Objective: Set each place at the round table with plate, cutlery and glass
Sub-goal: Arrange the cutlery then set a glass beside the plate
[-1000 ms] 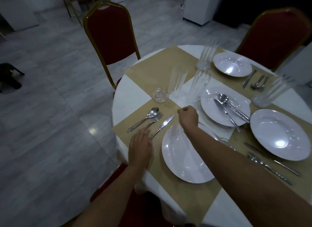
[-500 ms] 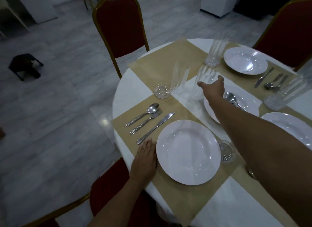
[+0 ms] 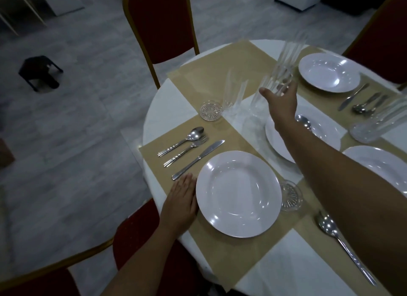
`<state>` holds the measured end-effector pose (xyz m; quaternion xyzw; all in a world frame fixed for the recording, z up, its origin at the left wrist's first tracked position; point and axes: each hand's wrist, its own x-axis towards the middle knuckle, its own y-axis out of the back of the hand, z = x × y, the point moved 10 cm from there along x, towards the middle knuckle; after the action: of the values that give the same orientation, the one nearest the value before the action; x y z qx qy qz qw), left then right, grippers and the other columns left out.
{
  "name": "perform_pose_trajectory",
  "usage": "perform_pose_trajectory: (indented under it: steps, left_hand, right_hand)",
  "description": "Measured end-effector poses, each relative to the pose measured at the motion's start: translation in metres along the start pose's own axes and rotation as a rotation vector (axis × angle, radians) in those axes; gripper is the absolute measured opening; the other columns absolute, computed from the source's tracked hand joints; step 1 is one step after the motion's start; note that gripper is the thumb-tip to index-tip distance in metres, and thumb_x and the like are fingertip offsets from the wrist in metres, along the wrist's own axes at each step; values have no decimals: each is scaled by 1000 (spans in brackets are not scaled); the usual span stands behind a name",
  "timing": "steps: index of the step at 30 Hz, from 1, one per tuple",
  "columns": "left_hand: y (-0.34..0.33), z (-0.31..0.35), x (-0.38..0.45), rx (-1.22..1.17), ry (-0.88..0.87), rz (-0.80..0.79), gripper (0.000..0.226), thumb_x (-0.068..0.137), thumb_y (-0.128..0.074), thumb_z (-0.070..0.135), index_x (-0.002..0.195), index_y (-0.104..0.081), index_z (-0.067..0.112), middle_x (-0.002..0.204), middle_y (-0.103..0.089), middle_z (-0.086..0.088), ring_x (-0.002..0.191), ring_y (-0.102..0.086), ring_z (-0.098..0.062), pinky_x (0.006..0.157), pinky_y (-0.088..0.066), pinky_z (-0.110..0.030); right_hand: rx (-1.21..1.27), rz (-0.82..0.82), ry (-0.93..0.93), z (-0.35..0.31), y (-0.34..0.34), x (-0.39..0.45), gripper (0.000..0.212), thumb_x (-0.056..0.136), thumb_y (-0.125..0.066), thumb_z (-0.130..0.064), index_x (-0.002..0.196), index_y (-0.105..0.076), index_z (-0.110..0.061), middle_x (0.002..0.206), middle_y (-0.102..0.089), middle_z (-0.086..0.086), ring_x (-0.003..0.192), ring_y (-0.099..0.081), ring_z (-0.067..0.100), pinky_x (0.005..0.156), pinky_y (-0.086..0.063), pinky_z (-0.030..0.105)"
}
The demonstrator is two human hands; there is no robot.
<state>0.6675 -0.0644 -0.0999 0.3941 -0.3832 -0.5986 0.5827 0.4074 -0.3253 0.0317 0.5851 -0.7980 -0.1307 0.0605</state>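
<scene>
A white plate (image 3: 239, 194) sits at the near place on a beige runner, with a spoon (image 3: 182, 139), fork (image 3: 187, 150) and knife (image 3: 198, 159) to its left. My left hand (image 3: 182, 198) rests flat on the cloth against the plate's left rim. My right hand (image 3: 282, 101) stretches across the table, thumb spread. Its fingers reach the base of a tall clear glass (image 3: 288, 53) near the far plate (image 3: 328, 73). Two more tall glasses (image 3: 233, 93) (image 3: 255, 110) stand just left of that arm.
A centre plate (image 3: 326, 132) carries spare cutlery. Another plate (image 3: 378, 163) and glass (image 3: 374, 124) are on the right, and a glass base (image 3: 290, 195) beside the near plate. Red chairs (image 3: 160, 24) (image 3: 136, 236) ring the table. A black stool (image 3: 39, 73) stands on the floor.
My right hand has opened and travelled from the near plate's far rim out to the far glass. My left hand slid back from the cutlery to the plate's left edge.
</scene>
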Motion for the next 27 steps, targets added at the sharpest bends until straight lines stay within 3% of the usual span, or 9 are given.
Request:
perform_pose_trajectory:
  steps: [5,10,15,20,24,27]
  left_hand:
    - [-3,0,0,-26,-1,-24,61,96,-11,45,151,-18,18,159,-18,3,145,-5,-6,119,-1,-26]
    - [0,4,1,7,-15,-28,64,95,-10,42,150,-25,12,158,-24,-4,147,-14,-14,118,3,-24]
    - [-1,4,0,47,-24,-39,64,96,-11,38,148,-33,9,155,-32,-9,146,-22,-22,118,-2,-30]
    - [-4,1,-5,81,-23,-56,64,96,-12,38,147,-35,7,154,-33,-12,146,-24,-25,118,-2,-34]
    - [-5,-2,-6,102,-36,-57,66,96,-11,39,148,-33,5,155,-30,-13,147,-21,-27,118,-8,-39]
    - [-8,-8,-7,125,-41,-69,69,95,-6,42,150,-26,6,158,-22,-12,148,-13,-23,119,-6,-39]
  right_hand:
    - [91,10,83,-25,47,-56,65,74,-78,-37,129,-44,-25,124,-56,-5,115,-57,14,96,-45,29]
    - [55,46,69,5,100,-126,67,79,-78,-26,136,-42,-24,133,-54,0,120,-57,15,103,-45,33]
    - [-9,92,67,34,133,-174,70,81,-77,-21,141,-40,-21,137,-50,1,123,-52,15,88,-43,13]
    - [-25,94,56,57,146,-193,74,79,-78,-25,142,-38,-25,139,-48,3,129,-49,20,107,-43,44]
    - [-11,73,19,65,141,-199,75,79,-79,-23,142,-39,-21,141,-47,4,131,-47,20,106,-43,44]
    - [-23,55,-5,74,138,-202,83,71,-78,-40,142,-37,-24,143,-45,3,132,-46,19,106,-43,44]
